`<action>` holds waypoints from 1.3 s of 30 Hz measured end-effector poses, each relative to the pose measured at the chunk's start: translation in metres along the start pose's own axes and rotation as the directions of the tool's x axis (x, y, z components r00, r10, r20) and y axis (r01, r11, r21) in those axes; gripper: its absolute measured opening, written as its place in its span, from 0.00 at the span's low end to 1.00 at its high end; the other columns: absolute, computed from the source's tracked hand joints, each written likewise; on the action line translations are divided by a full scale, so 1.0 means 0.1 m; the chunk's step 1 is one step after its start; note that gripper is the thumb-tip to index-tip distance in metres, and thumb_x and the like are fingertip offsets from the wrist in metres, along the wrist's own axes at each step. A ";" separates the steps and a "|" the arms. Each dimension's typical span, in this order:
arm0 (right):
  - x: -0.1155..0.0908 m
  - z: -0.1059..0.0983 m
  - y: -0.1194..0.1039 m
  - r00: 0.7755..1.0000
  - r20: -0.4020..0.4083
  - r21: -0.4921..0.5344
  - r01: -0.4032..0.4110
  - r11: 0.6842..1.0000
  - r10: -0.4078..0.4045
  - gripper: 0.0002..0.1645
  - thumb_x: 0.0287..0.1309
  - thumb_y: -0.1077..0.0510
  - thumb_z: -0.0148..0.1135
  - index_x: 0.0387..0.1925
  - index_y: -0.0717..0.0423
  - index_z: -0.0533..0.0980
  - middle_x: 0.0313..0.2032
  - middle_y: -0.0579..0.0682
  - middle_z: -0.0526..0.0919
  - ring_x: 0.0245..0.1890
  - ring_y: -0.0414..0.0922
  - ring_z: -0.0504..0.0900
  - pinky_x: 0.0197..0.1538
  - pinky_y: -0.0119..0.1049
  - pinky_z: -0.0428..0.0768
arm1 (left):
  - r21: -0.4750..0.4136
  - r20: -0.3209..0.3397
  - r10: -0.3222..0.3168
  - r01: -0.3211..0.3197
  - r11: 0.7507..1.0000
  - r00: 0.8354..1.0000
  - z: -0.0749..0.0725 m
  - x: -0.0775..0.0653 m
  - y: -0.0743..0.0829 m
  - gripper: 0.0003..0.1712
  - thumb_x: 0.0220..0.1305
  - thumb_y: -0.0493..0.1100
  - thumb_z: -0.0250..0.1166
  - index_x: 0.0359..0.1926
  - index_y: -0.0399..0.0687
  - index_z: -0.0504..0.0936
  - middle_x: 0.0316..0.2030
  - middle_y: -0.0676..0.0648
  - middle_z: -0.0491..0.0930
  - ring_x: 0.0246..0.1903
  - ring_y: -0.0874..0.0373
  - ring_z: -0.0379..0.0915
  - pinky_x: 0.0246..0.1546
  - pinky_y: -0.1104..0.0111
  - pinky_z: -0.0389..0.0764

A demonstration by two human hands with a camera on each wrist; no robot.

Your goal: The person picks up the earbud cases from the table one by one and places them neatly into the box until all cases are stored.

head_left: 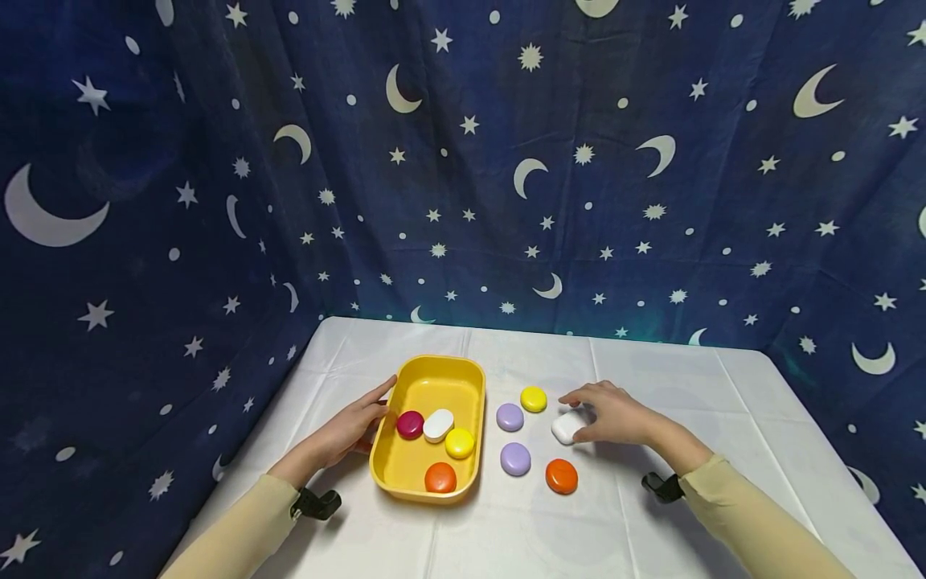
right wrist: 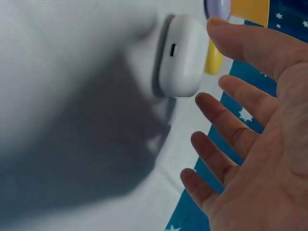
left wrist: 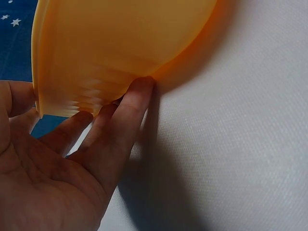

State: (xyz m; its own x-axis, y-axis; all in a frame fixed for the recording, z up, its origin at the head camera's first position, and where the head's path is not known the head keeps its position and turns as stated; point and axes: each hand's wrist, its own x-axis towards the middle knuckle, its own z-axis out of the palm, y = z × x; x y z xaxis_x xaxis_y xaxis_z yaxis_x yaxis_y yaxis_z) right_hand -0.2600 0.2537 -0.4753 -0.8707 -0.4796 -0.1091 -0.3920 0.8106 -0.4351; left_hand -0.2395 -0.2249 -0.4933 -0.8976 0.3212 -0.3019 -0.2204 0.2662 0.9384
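My left hand (head_left: 354, 426) rests along the left side of a yellow tray (head_left: 428, 366), with its fingertips against the outer wall (left wrist: 120, 43). In the tray lie a dark red disc (head_left: 410, 425), a white oval piece (head_left: 438, 425), a yellow disc (head_left: 459, 443) and an orange disc (head_left: 440, 478). Over a white earbuds case (head_left: 566, 428) my right hand (head_left: 615, 414) hovers, thumb and fingers spread around it. The right wrist view shows the small port in the side of this case (right wrist: 183, 62), with the fingertips close by.
Between tray and right hand lie two lilac discs (head_left: 510, 416), a yellow disc (head_left: 534, 399) and an orange-red disc (head_left: 561, 476). A white cloth (head_left: 521, 531) covers the table. Dark blue curtains (head_left: 492, 161) with moons and stars hang behind it and at the sides.
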 end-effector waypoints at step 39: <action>-0.08 0.24 0.15 0.996 -0.042 0.040 -0.072 0.997 0.073 0.34 0.42 0.44 0.84 0.54 0.41 0.83 0.48 0.40 0.82 0.49 0.46 0.70 0.52 0.47 0.70 | -0.003 0.007 0.002 -0.002 1.000 1.000 0.00 -0.01 0.01 0.35 0.79 0.46 0.48 0.82 0.66 0.50 0.72 0.31 0.61 0.51 0.45 0.79 0.44 0.51 0.86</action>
State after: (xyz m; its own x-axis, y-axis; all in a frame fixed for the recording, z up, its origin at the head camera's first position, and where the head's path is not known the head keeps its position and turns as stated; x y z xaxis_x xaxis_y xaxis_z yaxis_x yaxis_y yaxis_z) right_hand -0.2520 0.2611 -0.5024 -0.9089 -0.4042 -0.1027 -0.3163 0.8287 -0.4618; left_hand -0.2384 -0.2246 -0.4919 -0.8956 0.3277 -0.3008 -0.2193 0.2630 0.9395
